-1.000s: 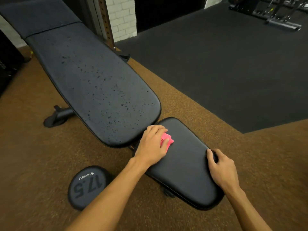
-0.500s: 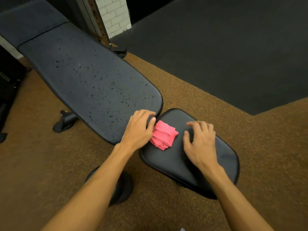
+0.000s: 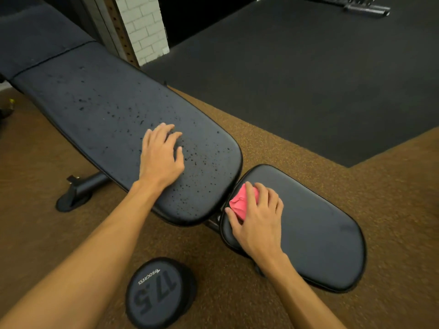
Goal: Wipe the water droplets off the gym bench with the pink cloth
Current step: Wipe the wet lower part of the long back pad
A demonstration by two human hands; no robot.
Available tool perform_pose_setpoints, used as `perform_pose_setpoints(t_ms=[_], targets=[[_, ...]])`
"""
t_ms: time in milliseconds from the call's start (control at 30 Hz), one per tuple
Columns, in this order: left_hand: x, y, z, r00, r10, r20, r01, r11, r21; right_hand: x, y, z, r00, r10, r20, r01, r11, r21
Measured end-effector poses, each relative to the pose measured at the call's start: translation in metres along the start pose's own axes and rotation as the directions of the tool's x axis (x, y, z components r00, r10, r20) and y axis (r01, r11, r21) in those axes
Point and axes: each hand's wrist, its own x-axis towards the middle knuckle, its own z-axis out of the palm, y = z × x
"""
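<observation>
While the left hand [image 3: 161, 157] rests open on the wet backrest [image 3: 95, 110], the right hand [image 3: 259, 222] grips the single pink cloth [image 3: 242, 200].

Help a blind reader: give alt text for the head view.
The right hand holds a pink cloth on the bench's seat pad, while the left hand rests on the droplet-speckled back pad. A dumbbell marked 17.5 sits on the brown floor.

Gym floor, on my remote feed: black dumbbell [image 3: 156, 293], end face up, marked "17.5" and "PROGRESS", on brown speckled flooring [image 3: 261, 143]. Dark rubber mat [image 3: 308, 79] spreads beyond. I make out white brick pillar [image 3: 145, 27], perforated rack upright [image 3: 118, 29] just beside it, grey metal frame [image 3: 363, 7] top right.
</observation>
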Motion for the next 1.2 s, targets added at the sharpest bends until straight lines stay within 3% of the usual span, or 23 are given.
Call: perform_pose_setpoints(t_ms=[200, 433, 600, 733, 967, 1200], targets=[[0.018, -0.034, 0.004, 0.995, -0.098, -0.030, 0.100, 0.992, 0.080, 0.002, -0.001, 0.016, 0.999, -0.043, -0.033, 0.044, 0.998, 0.050], [0.021, -0.030, 0.018, 0.993, -0.119, -0.009, 0.117, 0.951, 0.285, 0.062, -0.014, 0.021, 0.994, -0.106, -0.039, 0.113, 0.892, 0.438], [0.021, -0.027, 0.018, 0.992, -0.113, -0.049, 0.123, 0.939, 0.320, 0.107, -0.046, 0.035, 0.975, -0.217, 0.045, 0.157, 0.821, 0.548], [0.022, -0.026, 0.018, 0.991, -0.115, -0.064, 0.129, 0.934, 0.333, 0.101, -0.057, 0.036, 0.965, -0.231, 0.121, 0.127, 0.821, 0.557], [0.023, -0.024, 0.018, 0.989, -0.127, -0.075, 0.145, 0.928, 0.343, 0.104, -0.068, 0.040, 0.999, -0.032, -0.017, 0.036, 0.842, 0.538], [0.023, -0.023, 0.017, 0.989, -0.125, -0.082, 0.145, 0.928, 0.343, 0.095, -0.058, 0.047, 0.957, -0.273, -0.095, 0.286, 0.852, 0.439]])
